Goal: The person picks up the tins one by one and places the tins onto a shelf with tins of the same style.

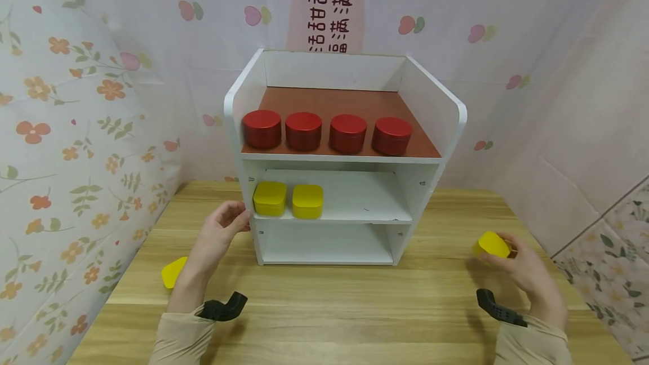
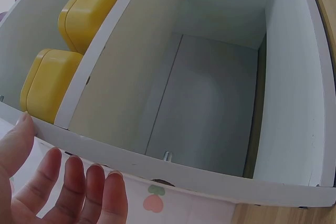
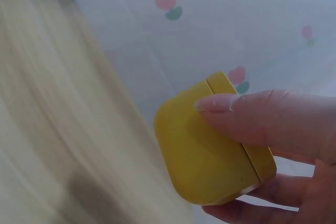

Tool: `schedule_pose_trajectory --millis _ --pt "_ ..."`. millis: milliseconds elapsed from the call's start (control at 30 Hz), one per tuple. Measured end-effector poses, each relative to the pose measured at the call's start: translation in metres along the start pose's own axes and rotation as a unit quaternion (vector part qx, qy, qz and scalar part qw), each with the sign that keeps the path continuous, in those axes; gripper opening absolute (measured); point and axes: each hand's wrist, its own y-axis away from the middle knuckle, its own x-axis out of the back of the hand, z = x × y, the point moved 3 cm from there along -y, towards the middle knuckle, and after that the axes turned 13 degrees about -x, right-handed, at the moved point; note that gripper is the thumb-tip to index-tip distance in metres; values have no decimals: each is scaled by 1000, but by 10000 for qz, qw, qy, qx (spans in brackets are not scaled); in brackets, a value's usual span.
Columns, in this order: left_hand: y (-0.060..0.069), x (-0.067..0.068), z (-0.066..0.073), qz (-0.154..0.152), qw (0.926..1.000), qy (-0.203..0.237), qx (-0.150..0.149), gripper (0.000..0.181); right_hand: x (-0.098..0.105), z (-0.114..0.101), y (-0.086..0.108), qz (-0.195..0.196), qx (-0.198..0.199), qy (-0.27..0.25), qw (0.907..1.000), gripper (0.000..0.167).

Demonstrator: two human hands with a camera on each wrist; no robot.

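Note:
My right hand (image 1: 527, 269) holds a yellow rounded-square tin (image 1: 493, 245) above the table's right side. Its thumb presses one face of that tin (image 3: 205, 145) in the right wrist view, with fingers behind. At the left side of a white shelf unit (image 1: 329, 157), my left hand (image 1: 215, 238) has loosely bent fingers. The thumb touches the unit's front edge in the left wrist view, the other fingertips lying along the outer side. Two yellow tins (image 1: 270, 199) (image 1: 307, 201) stand on the middle shelf, at its left. Another yellow tin (image 1: 174, 272) lies beside my left forearm, partly hidden.
Several round red tins (image 1: 304, 131) line the front of the unit's brown top. Beneath the middle shelf is a white lower compartment (image 1: 327, 244). The wooden table (image 1: 324, 308) extends around the unit, with a patterned cloth (image 1: 507, 72) behind.

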Motion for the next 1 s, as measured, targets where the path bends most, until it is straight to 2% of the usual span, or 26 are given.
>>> schedule_pose_trajectory --millis 300,733,1000 --pt "0 0 -1 17 10000 -8 33 38 8 -26 12 325 439 36 9985 76" --pt "0 0 0 21 10000 -18 40 37 13 -59 29 559 540 384 9962 80" --pt "0 0 1 18 10000 -20 42 37 12 -82 39 752 868 386 9926 77"
